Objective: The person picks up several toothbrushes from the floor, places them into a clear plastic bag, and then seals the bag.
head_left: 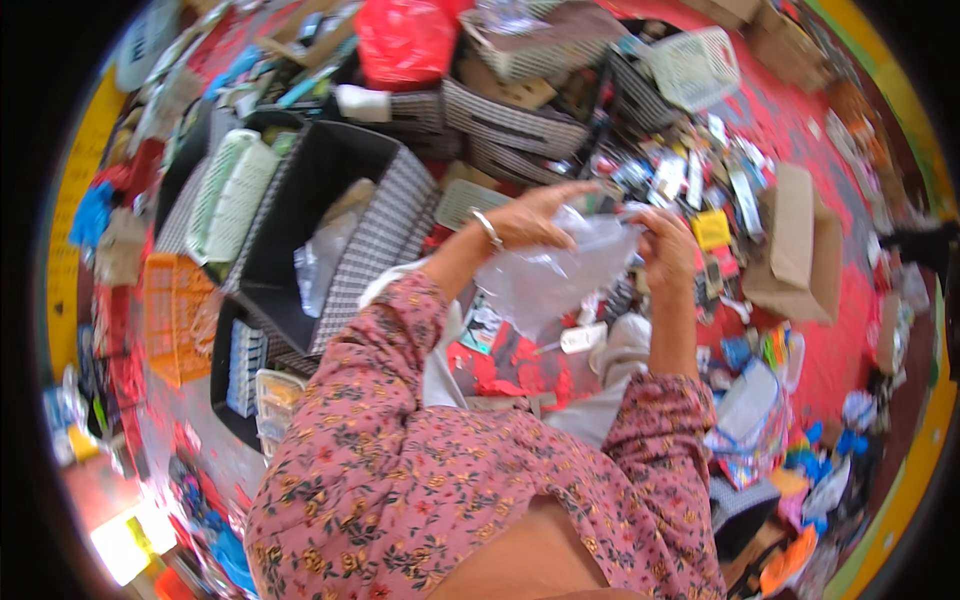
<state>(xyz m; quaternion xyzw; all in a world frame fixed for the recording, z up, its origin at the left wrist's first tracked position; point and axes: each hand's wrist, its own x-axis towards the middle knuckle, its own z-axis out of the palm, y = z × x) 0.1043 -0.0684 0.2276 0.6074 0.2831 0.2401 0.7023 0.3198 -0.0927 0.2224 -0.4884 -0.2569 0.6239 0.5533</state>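
Note:
A clear plastic bag (548,280) hangs in front of me, above the littered floor. My right hand (667,243) pinches its upper right edge between curled fingers. At the bag's upper left is my left hand (530,218), a bangle on the wrist. Its fingers stretch out to the right and the thumb is apart from them, by the bag's rim. Whether the left thumb touches the plastic I cannot tell. Below the bag, a white tag-like piece (584,338) and a small printed card (482,328) lie on the red floor between my legs.
Left of me stands a black-lined checked storage box (375,240) with plastic wrap inside. Beside it are a pale green basket (235,195) and an orange crate (178,315). A cardboard box (800,250) sits at the right, near scattered small goods (690,175). A red bag (405,40) is at the back.

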